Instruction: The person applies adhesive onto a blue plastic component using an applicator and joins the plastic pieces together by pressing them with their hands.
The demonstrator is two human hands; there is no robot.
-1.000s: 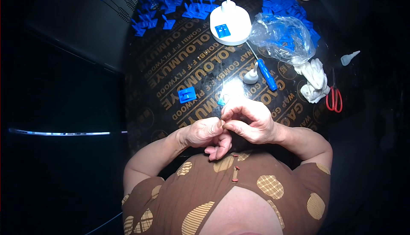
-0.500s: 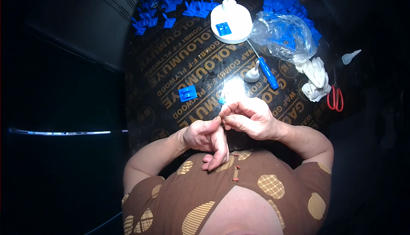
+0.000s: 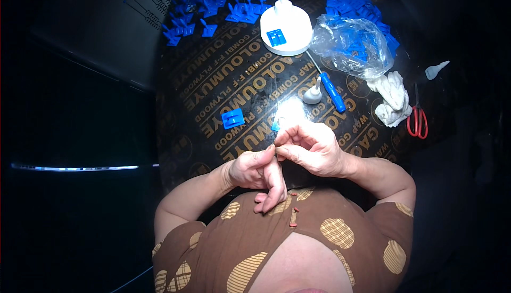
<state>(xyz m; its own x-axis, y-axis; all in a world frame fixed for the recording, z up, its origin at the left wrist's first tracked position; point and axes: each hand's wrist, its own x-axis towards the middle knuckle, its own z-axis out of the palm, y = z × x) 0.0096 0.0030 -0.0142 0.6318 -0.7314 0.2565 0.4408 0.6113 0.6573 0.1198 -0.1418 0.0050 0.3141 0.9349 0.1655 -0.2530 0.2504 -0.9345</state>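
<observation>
Close to my chest, both hands meet fingertip to fingertip. My left hand (image 3: 259,172) pinches with thumb and forefinger, its other fingers curled down. Opposite it, my right hand (image 3: 315,150) is closed in a pinch too. Whatever sits between the fingertips is too small and covered to make out. Just beyond my right fingers, partly lost in the lamp's glare, lies a blue piece (image 3: 275,125). A square blue plastic piece with a raised middle (image 3: 232,119) rests farther left on the dark printed board (image 3: 213,138).
A white lamp base (image 3: 299,26) carries another blue piece (image 3: 277,37). Right of it lie a clear plastic bag (image 3: 348,61), a blue-handled screwdriver (image 3: 334,93), a small white bottle (image 3: 312,95), white cloth (image 3: 393,101) and red-handled scissors (image 3: 418,122). Several upright blue parts (image 3: 210,5) stand far left.
The view has shifted very slightly. Both hands keep the same pinch at nearly the same spot, and the things on the board stay put.
</observation>
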